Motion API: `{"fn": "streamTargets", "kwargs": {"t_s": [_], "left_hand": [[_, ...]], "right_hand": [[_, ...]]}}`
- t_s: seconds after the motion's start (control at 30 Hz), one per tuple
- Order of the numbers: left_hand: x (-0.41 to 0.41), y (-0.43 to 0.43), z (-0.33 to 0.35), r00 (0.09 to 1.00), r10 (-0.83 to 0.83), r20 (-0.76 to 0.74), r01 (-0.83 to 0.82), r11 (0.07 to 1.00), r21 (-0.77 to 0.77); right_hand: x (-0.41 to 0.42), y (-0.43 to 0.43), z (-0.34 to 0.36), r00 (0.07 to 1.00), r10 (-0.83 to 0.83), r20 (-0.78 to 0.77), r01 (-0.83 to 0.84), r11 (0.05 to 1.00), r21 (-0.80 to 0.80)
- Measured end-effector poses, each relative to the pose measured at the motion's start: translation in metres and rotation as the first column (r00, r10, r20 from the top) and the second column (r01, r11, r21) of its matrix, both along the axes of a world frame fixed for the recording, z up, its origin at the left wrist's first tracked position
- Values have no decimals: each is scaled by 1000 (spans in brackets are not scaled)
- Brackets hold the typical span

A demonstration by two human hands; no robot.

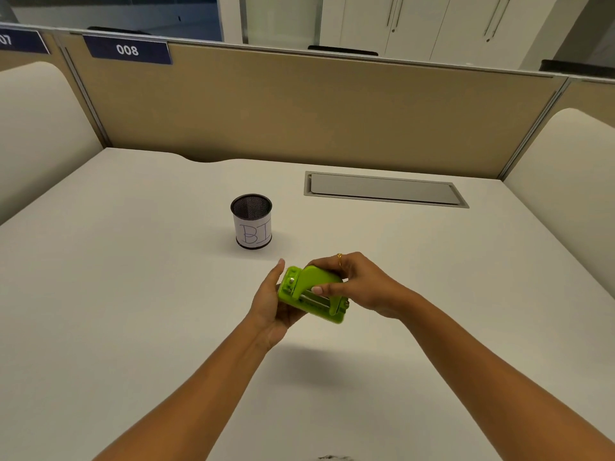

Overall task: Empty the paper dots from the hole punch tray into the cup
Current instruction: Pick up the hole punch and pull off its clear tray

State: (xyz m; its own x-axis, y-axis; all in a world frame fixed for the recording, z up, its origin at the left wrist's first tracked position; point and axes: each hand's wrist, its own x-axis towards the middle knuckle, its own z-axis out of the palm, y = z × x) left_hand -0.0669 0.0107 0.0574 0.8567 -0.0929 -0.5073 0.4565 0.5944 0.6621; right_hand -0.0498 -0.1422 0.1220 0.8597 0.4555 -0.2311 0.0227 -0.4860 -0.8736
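You are holding the green hole punch (311,294) in both hands above the pale surface (133,294), its shadow falling on the surface beneath it, nearer to you. Your left hand (273,304) is cradling it from below and the left, fingers wrapped under the base with the thumb standing up along its end. Your right hand (359,284) is closing over the top from the right, thumb pressing on the front edge, a gold ring showing on one finger. The black mesh cup (251,221) is standing upright beyond the punch and slightly left, apart from it, with open surface all round; its paper label is reading "BI" in handwriting. A closed cable hatch (382,188) is sitting flush farther back on the right. The tan partition (299,111) is bounding the far edge, and its blue tag (127,49) is reading "008".
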Motion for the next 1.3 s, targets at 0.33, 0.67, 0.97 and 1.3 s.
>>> {"fn": "streamTargets", "kwargs": {"t_s": [0.33,0.67,0.97,1.3], "left_hand": [[-11,-20,-4,994,109,27,-104,982,-158],[-10,-28,-8,999,33,15,-27,947,-319],[-7,-28,-14,1000,11,18,-5,943,-333],[-6,-27,-16,1000,10,-15,-14,951,-310]], "right_hand": [[-4,16,-17,951,-266,-157,305,894,330],[-8,26,-27,907,-339,-250,415,820,394],[-8,23,-29,901,-324,-287,419,819,392],[-6,19,-29,871,-297,-390,450,801,395]]}}
